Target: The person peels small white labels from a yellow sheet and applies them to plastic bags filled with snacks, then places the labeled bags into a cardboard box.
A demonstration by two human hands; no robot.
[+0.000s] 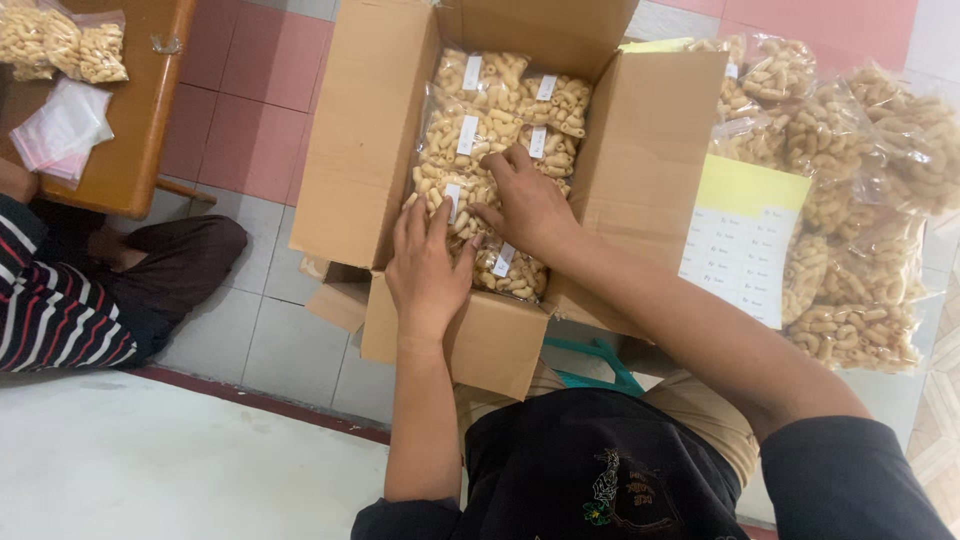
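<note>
Snack bags (470,140): clear packs of pale curled snacks, stacked inside the cardboard box (360,150), right under both your hands.
Left hand (428,272): your grip released, palm flat on the near bags.
Right hand (525,205): fingers bent, pressing bags just beyond the left; not clenched.
Loose bags (850,200): piled right of your grip.
Counter (130,150): far left.

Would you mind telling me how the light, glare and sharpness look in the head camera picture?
Head view: soft, even light with faint shadows only; the left hand and right hand are sharp over the snack bags in the cardboard box; mild glare on the piled bags at right; the white floor at lower left looks washed out; no obvious motion blur.
</note>
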